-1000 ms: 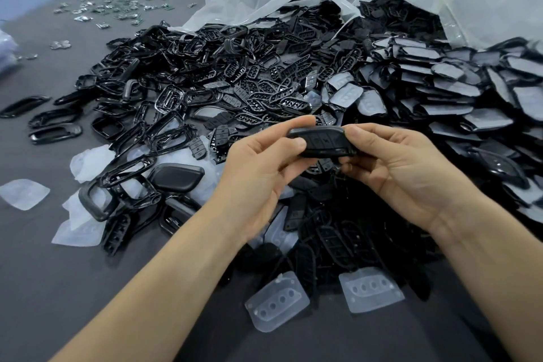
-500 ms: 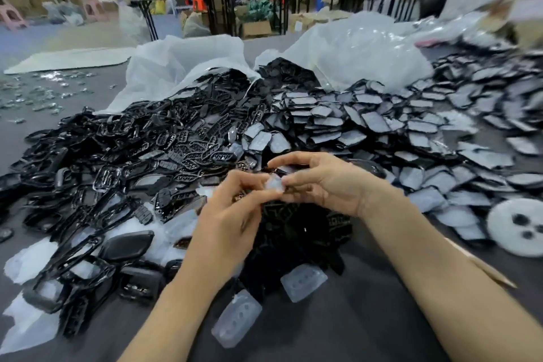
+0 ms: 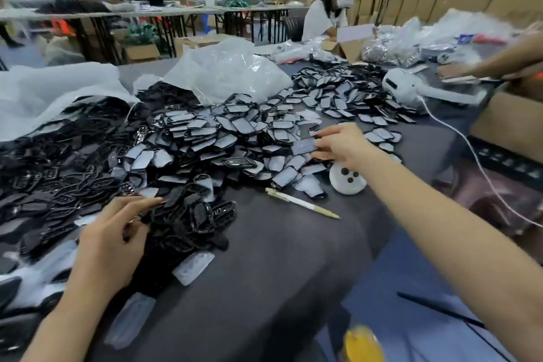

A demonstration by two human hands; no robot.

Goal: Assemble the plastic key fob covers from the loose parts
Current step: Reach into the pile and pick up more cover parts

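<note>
A wide heap of film-covered key fob covers (image 3: 235, 129) lies across the middle of the dark table (image 3: 279, 258). To the left spreads a pile of black frames and button parts (image 3: 67, 173). My right hand (image 3: 340, 145) reaches out over the heap's right side and pinches one film-covered cover (image 3: 302, 146) between thumb and fingers. My left hand (image 3: 117, 232) rests low at the edge of the black pile. Its fingers stretch toward a small pale film scrap (image 3: 148, 192), and nothing shows in its grip.
A pen (image 3: 302, 203) and a white disc with three holes (image 3: 348, 181) lie near the heap's front. Clear button pads (image 3: 194, 267) sit by the table edge. Plastic bags (image 3: 226, 70) stand behind, with a white corded device (image 3: 402, 87), a cardboard box (image 3: 505, 123) and another person's arm (image 3: 499, 63) at right.
The view has swung right. My hands, together on a part before, have separated: the right has reached out to the film-covered heap and taken a cover, the left has dropped to the black pile.
</note>
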